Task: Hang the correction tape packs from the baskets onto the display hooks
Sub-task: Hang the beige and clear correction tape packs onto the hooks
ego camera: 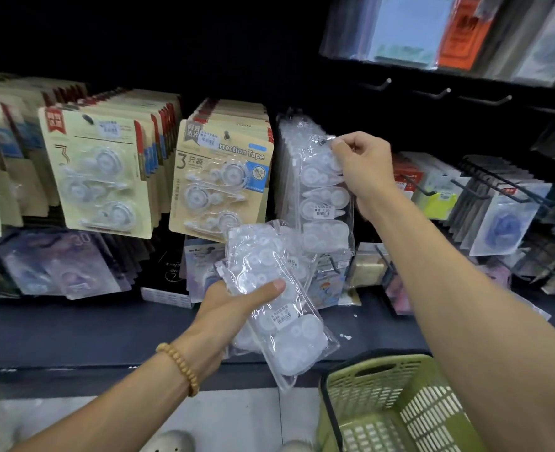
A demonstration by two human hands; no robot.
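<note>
The dark display wall fills the view, and everything else sits against or below it. Along its middle hang rows of carded correction tape packs, beige cards with three white dispensers each, stacked deep on their hooks. Right of these cards hangs a row of clear plastic packs, and further right several bare display hooks stick out of the wall beneath an upper shelf of bagged stationery. Below the cards a dark shelf ledge runs across, carrying smaller packets along its back.

Under the ledge, at the lower right, stands a green slatted basket with a dark handle, partly behind the right forearm.

The left hand, with a wooden bead bracelet at its wrist, is below the carded packs and in front of the ledge. Its fingers and thumb are curled round a bundle of clear packs, which tilts up toward the cards.

The right hand is raised just right of the hanging clear row. Its fingers pinch the top of a single clear pack, whose three white dispensers hang straight down at the front of that row. Whether its hole is already over the hook cannot be told.
</note>
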